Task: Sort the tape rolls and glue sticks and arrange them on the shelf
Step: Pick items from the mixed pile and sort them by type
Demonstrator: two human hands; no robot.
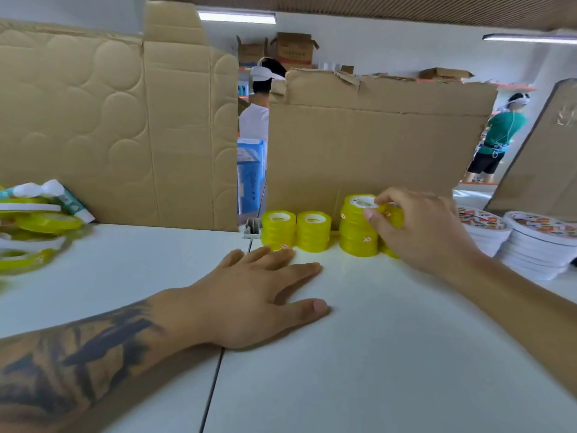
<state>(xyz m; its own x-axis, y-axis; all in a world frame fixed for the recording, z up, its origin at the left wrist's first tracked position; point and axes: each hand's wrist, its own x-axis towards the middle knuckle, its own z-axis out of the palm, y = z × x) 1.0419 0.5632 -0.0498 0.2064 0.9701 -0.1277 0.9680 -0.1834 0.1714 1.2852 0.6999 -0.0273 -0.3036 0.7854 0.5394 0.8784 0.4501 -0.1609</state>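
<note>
Gripping the tallest tape stack (359, 226) from its right side, right hand (427, 229) fingers curl round it; left hand (249, 295) lies flat, fingers spread, nearer the two shorter stacks (296, 231).

Scene is reading bright and even. Two ceiling tube lights are glowing, one at upper centre (236, 17) and one at upper right (530, 38), both slightly blown out. White shelf surface (359, 354) is reflecting softly, with a pale sheen near frame centre. Shadows are falling faint and short under the left hand (259, 295) and the right hand (418, 228). Yellow tape stacks (296, 231) are glowing translucent. Wide-angle distortion is bowing the cardboard panel (93, 126) at upper left and stretching the forearms at the lower corners. Loose tape pile (34, 223) at the left edge is smearing with blur. Background figures are showing soft.
</note>
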